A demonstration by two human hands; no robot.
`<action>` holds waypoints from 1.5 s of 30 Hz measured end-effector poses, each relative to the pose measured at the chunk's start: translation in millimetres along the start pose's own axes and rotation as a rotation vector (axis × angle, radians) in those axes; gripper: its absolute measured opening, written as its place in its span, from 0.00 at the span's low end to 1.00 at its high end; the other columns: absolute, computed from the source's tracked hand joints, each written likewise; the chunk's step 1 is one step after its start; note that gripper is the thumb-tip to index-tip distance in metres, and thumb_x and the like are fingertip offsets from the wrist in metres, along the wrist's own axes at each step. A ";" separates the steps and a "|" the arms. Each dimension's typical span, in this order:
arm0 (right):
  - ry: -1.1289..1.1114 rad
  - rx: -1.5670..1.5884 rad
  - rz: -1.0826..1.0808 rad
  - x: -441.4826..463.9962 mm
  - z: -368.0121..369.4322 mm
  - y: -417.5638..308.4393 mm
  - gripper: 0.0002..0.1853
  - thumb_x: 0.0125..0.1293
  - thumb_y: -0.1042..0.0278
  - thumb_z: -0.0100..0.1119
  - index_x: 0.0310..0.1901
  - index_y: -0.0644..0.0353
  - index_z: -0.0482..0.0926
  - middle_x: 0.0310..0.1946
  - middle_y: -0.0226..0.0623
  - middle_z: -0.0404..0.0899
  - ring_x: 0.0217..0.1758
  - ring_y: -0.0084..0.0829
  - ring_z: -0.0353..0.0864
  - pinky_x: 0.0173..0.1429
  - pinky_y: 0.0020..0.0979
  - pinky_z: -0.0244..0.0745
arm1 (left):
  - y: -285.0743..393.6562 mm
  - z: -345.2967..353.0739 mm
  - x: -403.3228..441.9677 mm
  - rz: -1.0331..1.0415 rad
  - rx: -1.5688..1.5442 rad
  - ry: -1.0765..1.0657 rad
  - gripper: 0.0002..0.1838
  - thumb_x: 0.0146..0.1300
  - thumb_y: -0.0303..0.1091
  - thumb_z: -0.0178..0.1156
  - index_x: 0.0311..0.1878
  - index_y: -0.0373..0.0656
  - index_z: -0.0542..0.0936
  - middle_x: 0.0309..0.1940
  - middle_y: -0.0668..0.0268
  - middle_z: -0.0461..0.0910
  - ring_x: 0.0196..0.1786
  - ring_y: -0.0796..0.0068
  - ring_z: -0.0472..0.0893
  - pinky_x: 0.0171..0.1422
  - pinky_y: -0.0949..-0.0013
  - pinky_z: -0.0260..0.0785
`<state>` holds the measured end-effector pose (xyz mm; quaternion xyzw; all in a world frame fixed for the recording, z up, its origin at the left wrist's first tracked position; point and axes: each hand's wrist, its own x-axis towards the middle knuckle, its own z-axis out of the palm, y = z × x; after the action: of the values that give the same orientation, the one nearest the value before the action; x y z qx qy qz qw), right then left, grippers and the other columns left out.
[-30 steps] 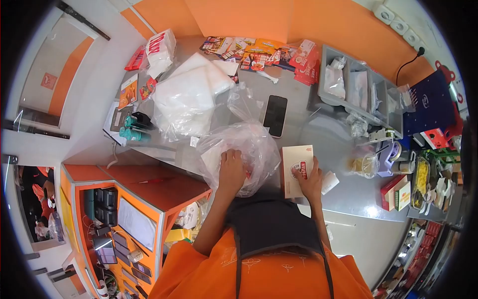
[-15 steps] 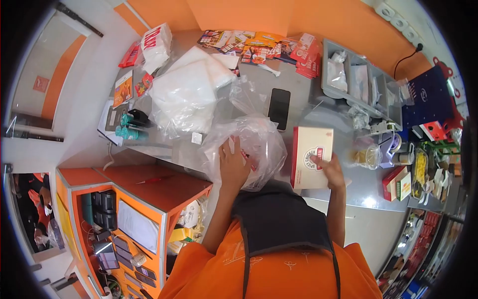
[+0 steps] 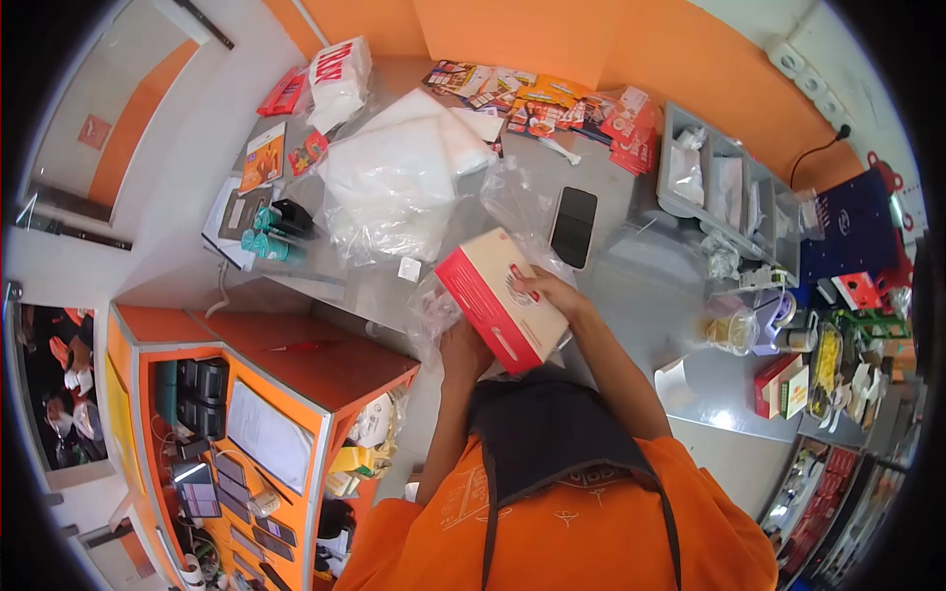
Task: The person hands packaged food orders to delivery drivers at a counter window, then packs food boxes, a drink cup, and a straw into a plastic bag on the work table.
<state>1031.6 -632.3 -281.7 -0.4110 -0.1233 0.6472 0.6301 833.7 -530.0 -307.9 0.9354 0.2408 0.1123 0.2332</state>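
Note:
A cream and red food box (image 3: 505, 286) is tilted over a clear plastic bag (image 3: 434, 313). My right hand (image 3: 554, 295) is closed on the box's far right side, fingers across its printed top. My left hand (image 3: 467, 347) is at the near left side of the bag, below the box. Its fingers are hidden behind the box, so I cannot tell what they grip. The box covers most of the bag. Beyond them on the metal table lies a black phone (image 3: 574, 228), with a stack of clear plastic bags (image 3: 389, 187) to its left.
Leaflets (image 3: 537, 103) lie along the back wall. A grey divided tray (image 3: 724, 187) with wrapped items stands at the back right. A small white paper piece (image 3: 673, 384) is at the table's front edge. An orange shelf unit (image 3: 266, 345) stands at the left.
My right hand has lifted the box off the table and brought it left over the bag. My left hand has moved down toward the bag's near side. The view has shifted slightly.

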 end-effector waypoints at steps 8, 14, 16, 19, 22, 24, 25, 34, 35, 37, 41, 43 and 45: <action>-0.071 -0.411 0.281 -43.0 -35.6 -19.7 0.34 0.54 0.63 0.76 0.60 0.69 0.74 0.47 0.39 0.85 0.43 0.27 0.85 0.50 0.29 0.81 | 1.1 16.4 2.1 -0.176 -0.134 0.060 0.20 0.65 0.48 0.58 0.33 0.37 0.83 0.28 0.47 0.83 0.33 0.42 0.83 0.38 0.45 0.73; -0.294 -0.538 0.446 -47.3 -27.9 -37.3 0.45 0.52 0.60 0.78 0.69 0.64 0.66 0.55 0.40 0.81 0.52 0.29 0.82 0.56 0.32 0.79 | 47.9 -79.0 29.4 -0.435 -0.404 -0.027 0.22 0.73 0.42 0.52 0.60 0.35 0.75 0.17 0.51 0.78 0.26 0.49 0.82 0.36 0.48 0.71; -0.409 -0.697 0.431 -39.8 -7.3 -38.8 0.52 0.52 0.57 0.78 0.75 0.58 0.57 0.63 0.42 0.74 0.61 0.32 0.77 0.61 0.35 0.76 | 45.9 -86.7 33.8 -0.329 -0.340 -0.082 0.33 0.74 0.38 0.51 0.77 0.37 0.56 0.16 0.54 0.78 0.22 0.59 0.81 0.31 0.56 0.70; -0.494 -0.759 0.266 -47.5 1.5 -33.5 0.65 0.52 0.46 0.77 0.81 0.50 0.38 0.75 0.44 0.56 0.74 0.39 0.62 0.67 0.37 0.69 | -6.7 -36.7 33.5 -0.278 -0.537 -0.070 0.32 0.74 0.36 0.54 0.77 0.41 0.58 0.54 0.51 0.74 0.50 0.62 0.78 0.49 0.63 0.76; -0.409 -0.739 0.116 -51.0 -12.4 -13.4 0.64 0.52 0.47 0.77 0.80 0.48 0.39 0.76 0.44 0.53 0.76 0.41 0.57 0.71 0.39 0.63 | -2.4 -39.4 42.4 -0.277 -0.614 -0.069 0.35 0.74 0.35 0.55 0.80 0.45 0.53 0.54 0.53 0.78 0.43 0.74 0.77 0.44 0.72 0.74; -0.359 -0.731 -0.107 -56.5 -8.8 -9.1 0.63 0.52 0.46 0.77 0.80 0.47 0.41 0.76 0.45 0.53 0.76 0.42 0.57 0.73 0.39 0.59 | -28.9 -35.7 55.1 -0.292 -0.670 -0.213 0.37 0.74 0.34 0.56 0.81 0.50 0.50 0.53 0.57 0.78 0.46 0.75 0.78 0.50 0.69 0.74; -0.358 -0.676 -0.129 -59.4 -3.9 -10.7 0.62 0.51 0.46 0.77 0.80 0.46 0.42 0.75 0.44 0.55 0.76 0.42 0.58 0.73 0.39 0.60 | -31.0 -27.9 55.0 -0.147 -0.670 -0.158 0.36 0.75 0.38 0.53 0.81 0.49 0.49 0.56 0.56 0.76 0.51 0.70 0.79 0.58 0.65 0.72; -0.252 -0.285 -0.064 -27.1 -39.5 28.5 0.48 0.56 0.49 0.75 0.74 0.52 0.60 0.61 0.41 0.75 0.59 0.33 0.79 0.60 0.34 0.76 | 40.0 -59.0 56.9 -0.285 -1.012 -0.197 0.36 0.79 0.52 0.41 0.80 0.44 0.45 0.78 0.51 0.56 0.77 0.54 0.60 0.79 0.55 0.54; -0.226 -0.176 -0.058 -26.8 -51.0 30.4 0.44 0.57 0.50 0.74 0.72 0.53 0.64 0.59 0.40 0.78 0.56 0.31 0.81 0.57 0.33 0.78 | 41.3 -53.2 49.1 -0.227 -0.936 -0.244 0.36 0.79 0.52 0.42 0.80 0.42 0.47 0.78 0.51 0.56 0.77 0.53 0.60 0.79 0.55 0.53; -0.120 -0.039 -0.078 -30.2 -54.4 28.0 0.37 0.58 0.52 0.73 0.67 0.55 0.70 0.54 0.38 0.81 0.50 0.27 0.83 0.53 0.31 0.80 | 41.8 -45.5 30.8 -0.126 -0.775 -0.324 0.35 0.79 0.51 0.43 0.79 0.39 0.51 0.78 0.50 0.55 0.77 0.52 0.60 0.79 0.57 0.52; 0.155 -0.109 -0.135 -29.3 -58.4 27.0 0.31 0.59 0.56 0.73 0.62 0.57 0.75 0.48 0.36 0.84 0.45 0.24 0.85 0.49 0.31 0.81 | 44.4 -11.0 -5.2 0.050 -0.035 -0.224 0.32 0.75 0.39 0.48 0.76 0.34 0.57 0.75 0.41 0.58 0.78 0.44 0.56 0.79 0.52 0.48; 0.188 -0.146 -0.167 -18.0 -53.3 27.4 0.31 0.59 0.57 0.73 0.63 0.58 0.74 0.47 0.37 0.85 0.45 0.25 0.85 0.48 0.31 0.82 | 49.8 -5.6 -20.6 0.184 0.080 -0.036 0.23 0.72 0.36 0.52 0.65 0.32 0.71 0.62 0.39 0.71 0.65 0.39 0.70 0.72 0.47 0.57; 0.177 -0.095 -0.199 -19.9 -48.1 20.8 0.34 0.60 0.60 0.73 0.66 0.58 0.71 0.48 0.38 0.85 0.45 0.26 0.86 0.47 0.32 0.83 | 57.1 -19.5 -28.2 0.181 0.236 -0.167 0.14 0.70 0.37 0.56 0.48 0.34 0.78 0.45 0.45 0.78 0.49 0.43 0.77 0.61 0.47 0.64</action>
<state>1047.2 -671.5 -318.6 -0.4818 -0.1378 0.5362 0.6792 825.9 -581.0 -265.7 0.9802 0.1471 0.0257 0.1300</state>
